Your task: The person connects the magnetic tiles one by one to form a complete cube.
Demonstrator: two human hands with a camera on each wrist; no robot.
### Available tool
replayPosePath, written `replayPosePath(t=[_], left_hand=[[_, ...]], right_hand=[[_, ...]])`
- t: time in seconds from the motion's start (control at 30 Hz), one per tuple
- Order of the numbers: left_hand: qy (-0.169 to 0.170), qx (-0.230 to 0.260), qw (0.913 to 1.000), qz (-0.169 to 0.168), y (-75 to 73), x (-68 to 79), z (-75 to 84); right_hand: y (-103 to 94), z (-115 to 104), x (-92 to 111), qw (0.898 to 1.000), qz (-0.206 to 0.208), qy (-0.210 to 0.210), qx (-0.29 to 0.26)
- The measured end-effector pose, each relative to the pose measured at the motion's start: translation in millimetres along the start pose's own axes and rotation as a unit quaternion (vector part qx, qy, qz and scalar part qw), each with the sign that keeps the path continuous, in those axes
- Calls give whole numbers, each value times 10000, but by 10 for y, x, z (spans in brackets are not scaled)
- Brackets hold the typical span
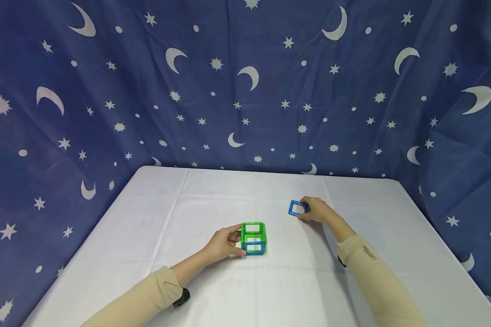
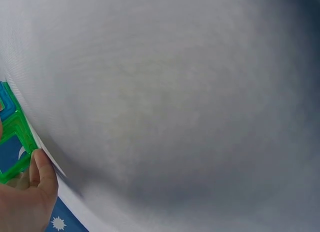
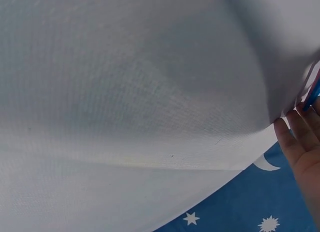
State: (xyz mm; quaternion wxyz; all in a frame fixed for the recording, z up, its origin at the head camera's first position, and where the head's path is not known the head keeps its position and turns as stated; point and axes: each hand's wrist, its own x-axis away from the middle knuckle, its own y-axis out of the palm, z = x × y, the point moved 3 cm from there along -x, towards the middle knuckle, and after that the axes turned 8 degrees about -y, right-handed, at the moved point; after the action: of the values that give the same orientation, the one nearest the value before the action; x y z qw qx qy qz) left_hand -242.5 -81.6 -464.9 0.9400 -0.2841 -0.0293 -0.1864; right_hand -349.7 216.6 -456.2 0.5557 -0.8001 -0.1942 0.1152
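Observation:
A small box of see-through magnetic tiles (image 1: 265, 234), green with a blue square at the front, stands on the white table. My left hand (image 1: 222, 244) holds it from the left, thumb at the blue front tile and fingers by the green side. In the left wrist view, the left hand (image 2: 31, 192) touches a green frame at the image's edge. Farther back and to the right, my right hand (image 1: 317, 210) pinches a blue square magnetic tile (image 1: 291, 207) by its right side. Only a sliver of blue tile (image 3: 313, 95) shows beside the right hand (image 3: 305, 147) in the right wrist view.
A white cloth with fold creases covers the table (image 1: 147, 218). Behind it and along both sides hangs a dark blue curtain (image 1: 270, 131) printed with white moons and stars.

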Motion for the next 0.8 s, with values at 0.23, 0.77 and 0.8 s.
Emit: replayPosePath(t=[0.23,0.77,0.8], left_hand=[[-21,-11,10000,-3,5,7,-8],[89,-155,9998,53,-5,-4,-16],[78,-95,9999,20,5,-8,-15]], right_hand=[[23,6,43,9996,138,-229,70],[21,-105,159,9973,115,-719,97],[21,-105,176,9971,106,-746,124]])
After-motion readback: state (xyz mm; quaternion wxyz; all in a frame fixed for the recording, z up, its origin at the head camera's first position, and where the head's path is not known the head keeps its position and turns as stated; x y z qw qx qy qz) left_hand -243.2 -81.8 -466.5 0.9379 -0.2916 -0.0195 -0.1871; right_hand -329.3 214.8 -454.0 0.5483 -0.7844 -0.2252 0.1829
